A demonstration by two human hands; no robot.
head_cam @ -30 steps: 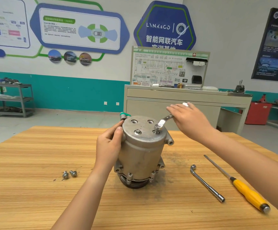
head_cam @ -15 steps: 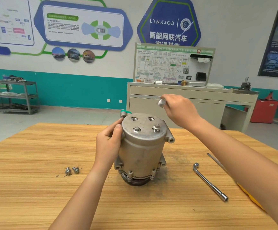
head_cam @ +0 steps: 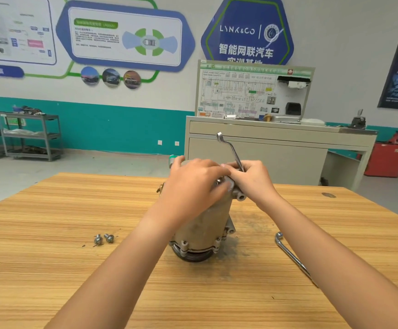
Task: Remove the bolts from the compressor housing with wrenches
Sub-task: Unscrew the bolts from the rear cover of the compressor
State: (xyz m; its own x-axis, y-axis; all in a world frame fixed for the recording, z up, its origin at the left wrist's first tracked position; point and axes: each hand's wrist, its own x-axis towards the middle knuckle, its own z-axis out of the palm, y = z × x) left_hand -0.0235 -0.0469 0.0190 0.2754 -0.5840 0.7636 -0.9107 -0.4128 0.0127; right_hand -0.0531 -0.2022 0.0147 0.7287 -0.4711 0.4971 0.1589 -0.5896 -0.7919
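Compressor housing [head_cam: 205, 224] upright; wall sign [head_cam: 248, 32] reads LYNK&CO.

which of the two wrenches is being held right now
The raised wrench, gripped by the right hand above the compressor, its ring end pointing up. The other wrench lies flat on the table, to the right, touched by no hand.

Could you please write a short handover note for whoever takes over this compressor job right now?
Left hand clasps the top of the compressor housing. Right hand grips a wrench beside it, free end up.
Done: two bolts lie on the table, left of the housing. An L-shaped wrench lies to its right.
Left: the hands hide the top bolts; check, then loosen any remaining.
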